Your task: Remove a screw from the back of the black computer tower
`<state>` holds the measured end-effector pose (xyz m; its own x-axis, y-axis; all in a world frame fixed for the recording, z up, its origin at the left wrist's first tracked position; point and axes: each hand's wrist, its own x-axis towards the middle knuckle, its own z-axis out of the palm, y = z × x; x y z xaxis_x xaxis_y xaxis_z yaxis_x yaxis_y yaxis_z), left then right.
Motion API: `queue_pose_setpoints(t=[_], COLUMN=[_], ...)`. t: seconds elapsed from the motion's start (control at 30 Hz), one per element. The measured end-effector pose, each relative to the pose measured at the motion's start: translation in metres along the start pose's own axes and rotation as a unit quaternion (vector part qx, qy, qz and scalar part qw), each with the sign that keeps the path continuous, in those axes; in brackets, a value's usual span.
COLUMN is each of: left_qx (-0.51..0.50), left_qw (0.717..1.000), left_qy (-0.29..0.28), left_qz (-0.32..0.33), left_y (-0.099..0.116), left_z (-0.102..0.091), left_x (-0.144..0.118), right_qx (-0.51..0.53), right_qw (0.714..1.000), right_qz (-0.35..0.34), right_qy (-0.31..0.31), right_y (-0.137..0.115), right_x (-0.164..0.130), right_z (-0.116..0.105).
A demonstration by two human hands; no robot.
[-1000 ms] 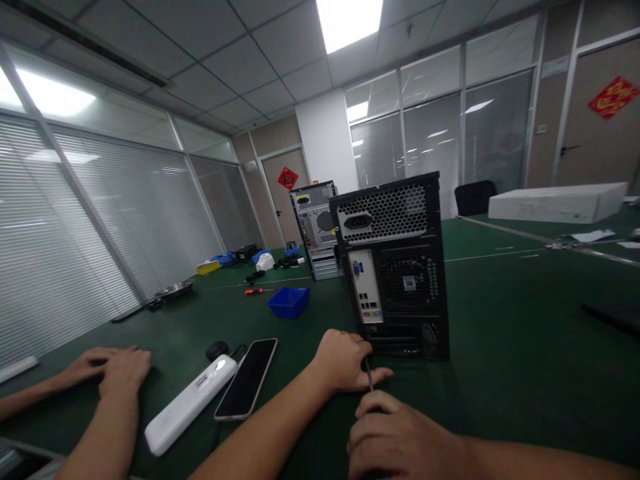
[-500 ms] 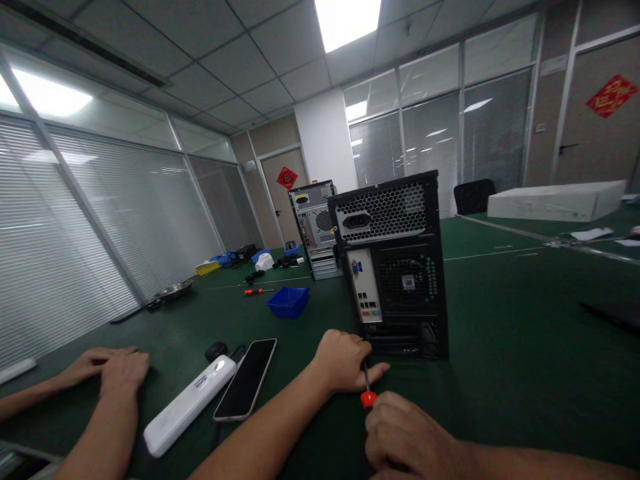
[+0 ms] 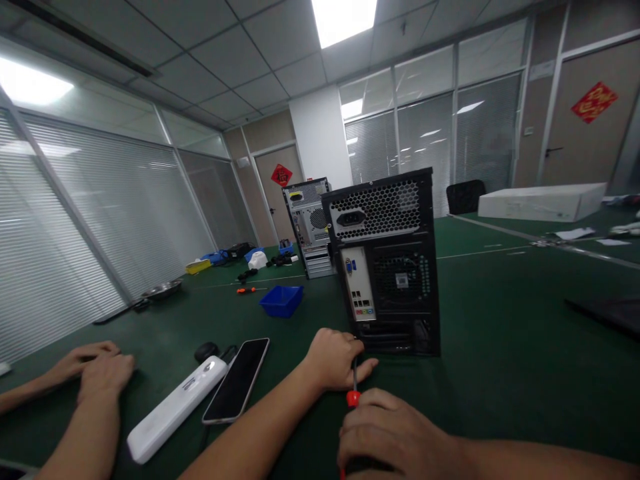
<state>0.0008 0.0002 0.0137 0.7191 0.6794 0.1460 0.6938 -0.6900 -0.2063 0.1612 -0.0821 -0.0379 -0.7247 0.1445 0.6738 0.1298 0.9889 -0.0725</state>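
Note:
A black-handled screwdriver with a red collar [image 3: 353, 399] is gripped in my right hand [image 3: 393, 433], its shaft pointing away from me at the lower left corner of a computer case [image 3: 403, 280]. My left hand [image 3: 333, 360] is at that same corner, fingers curled around the screwdriver's tip and the thumb stuck out to the right. What its fingertips hold is hidden, as is the screwdriver's tip. The case stands upright with its back panel of ports and vents facing me.
Left of my forearm lie a phone [image 3: 237, 380] and a white power strip [image 3: 177, 410]. Another person's hands [image 3: 103, 367] rest at the left. Farther back are a blue tray [image 3: 281, 301], an orange screwdriver [image 3: 246, 291] and a second computer case [image 3: 311, 230]. A white box [image 3: 543, 202] is back right.
The whole view has shifted slightly, so things sit a little farther left. My right hand has turned slightly around the screwdriver handle; my left hand stays at the case's corner.

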Motion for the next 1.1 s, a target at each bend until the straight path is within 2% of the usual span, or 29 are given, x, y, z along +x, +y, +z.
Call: queue_pose_setpoints(t=[0.13, 0.23, 0.33, 0.4, 0.53, 0.67, 0.8, 0.97, 1.1], left_qx=[0.005, 0.007, 0.01, 0.011, 0.001, -0.006, -0.012, -0.018, -0.023], left_qw=[1.0, 1.0, 1.0, 1.0, 1.0, 1.0, 1.0, 1.0, 0.999], left_qy=[0.011, 0.017, 0.011, 0.005, 0.002, 0.007, 0.013, 0.022, 0.024], left_qz=[0.007, 0.013, 0.01, 0.008, 0.003, 0.0, 0.0, 0.001, 0.003], left_y=[0.0, 0.0, 0.0, 0.0, 0.0, -0.001, -0.001, 0.0, -0.001], left_z=[0.001, 0.002, 0.003, 0.003, 0.003, 0.002, 0.002, 0.003, 0.004], left_x=[0.001, 0.001, 0.002, 0.002, 0.001, 0.001, 0.0, 0.001, 0.001], right_qx=[0.017, 0.007, -0.006, 0.008, 0.013, 0.006, 0.038, -0.029, -0.02], right_qw=[0.993, 0.994, 0.998, 0.999, 0.999, 0.998, 0.998, 0.997, 0.998], right_qz=[0.085, 0.098, 0.068, 0.025, -0.046, -0.066, -0.017, 0.06, 0.062], right_qy=[0.078, 0.057, -0.009, -0.031, -0.026, 0.0, 0.039, 0.034, 0.017], right_y=[-0.005, -0.005, 0.001, 0.007, 0.017, 0.013, 0.003, -0.001, 0.006], right_x=[-0.003, -0.004, -0.003, -0.002, -0.003, -0.002, -0.001, -0.007, -0.007], right_z=[0.004, 0.003, 0.003, 0.006, 0.015, 0.013, 0.006, 0.015, 0.02])
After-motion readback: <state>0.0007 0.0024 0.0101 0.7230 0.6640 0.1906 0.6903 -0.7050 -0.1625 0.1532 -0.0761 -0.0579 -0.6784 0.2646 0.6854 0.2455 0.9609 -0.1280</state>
